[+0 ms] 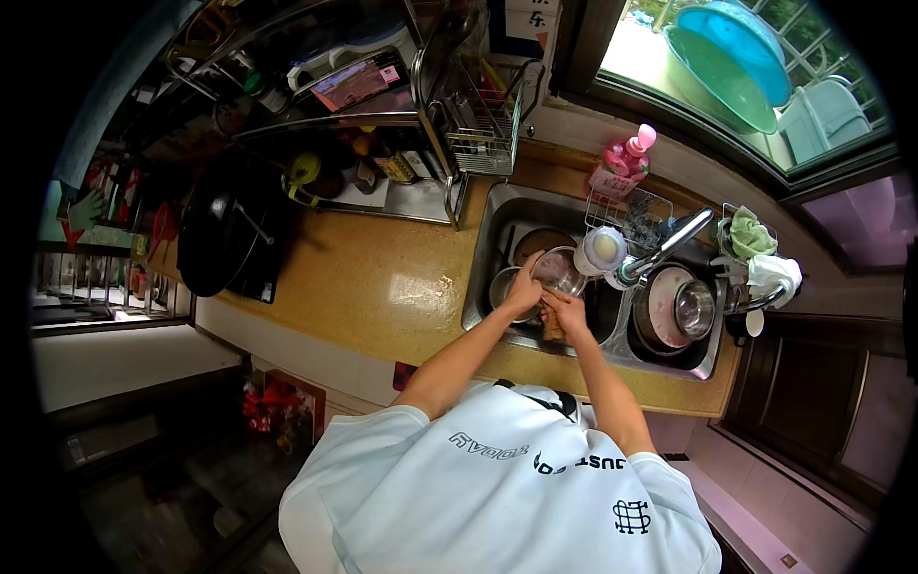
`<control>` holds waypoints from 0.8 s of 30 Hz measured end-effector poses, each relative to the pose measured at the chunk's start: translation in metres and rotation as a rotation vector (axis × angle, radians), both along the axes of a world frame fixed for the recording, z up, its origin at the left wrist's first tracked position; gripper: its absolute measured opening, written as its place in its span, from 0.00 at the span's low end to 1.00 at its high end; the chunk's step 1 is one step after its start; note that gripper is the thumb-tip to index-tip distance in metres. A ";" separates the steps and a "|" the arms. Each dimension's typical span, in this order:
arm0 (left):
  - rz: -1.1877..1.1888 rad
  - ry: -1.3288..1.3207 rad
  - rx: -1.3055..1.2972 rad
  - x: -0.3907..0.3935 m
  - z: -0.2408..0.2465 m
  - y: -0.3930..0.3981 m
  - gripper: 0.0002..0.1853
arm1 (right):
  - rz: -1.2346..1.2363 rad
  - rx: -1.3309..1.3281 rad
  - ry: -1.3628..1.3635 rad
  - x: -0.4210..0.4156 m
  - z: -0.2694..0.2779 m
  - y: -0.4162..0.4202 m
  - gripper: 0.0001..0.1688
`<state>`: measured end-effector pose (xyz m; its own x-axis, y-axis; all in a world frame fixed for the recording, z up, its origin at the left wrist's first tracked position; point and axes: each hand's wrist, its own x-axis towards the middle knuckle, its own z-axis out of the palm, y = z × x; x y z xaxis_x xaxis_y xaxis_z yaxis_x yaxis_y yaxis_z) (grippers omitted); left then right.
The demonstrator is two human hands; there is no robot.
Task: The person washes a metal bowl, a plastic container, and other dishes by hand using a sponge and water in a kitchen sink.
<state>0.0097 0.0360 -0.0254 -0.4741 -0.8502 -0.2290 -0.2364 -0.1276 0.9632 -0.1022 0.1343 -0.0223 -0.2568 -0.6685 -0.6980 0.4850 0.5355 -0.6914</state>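
Over the left basin of the stainless steel sink (479,305), my left hand (525,290) grips the rim of a shiny round bowl (559,268). My right hand (568,313) holds a brown cloth (552,328) against the bowl's near side. Part of the cloth hangs down below my fingers. Beneath my left hand sits a metal bowl (502,285), partly covered by the hand. Farther back in the same basin lies another round vessel (538,240), brownish inside. A chrome faucet (674,240) rises to the right of my hands.
The right basin holds a pale basin (658,308) with a clear or metal bowl (694,308) in it. A pink pump bottle (630,158) stands behind the sink, beside a wire rack (599,212). To the left are a dish shelf (401,204) and a black wok (215,237).
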 end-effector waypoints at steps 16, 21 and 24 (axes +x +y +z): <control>-0.157 -0.591 -0.092 -0.004 0.027 -0.037 0.15 | 0.471 -0.224 1.123 -0.069 0.018 -0.019 0.13; 0.373 -0.335 0.259 -0.044 -0.042 0.016 0.16 | -0.229 -0.102 0.687 -0.015 -0.022 -0.015 0.15; 0.179 -0.110 0.263 -0.040 0.015 0.021 0.29 | -0.343 -0.094 0.085 -0.002 -0.030 -0.004 0.15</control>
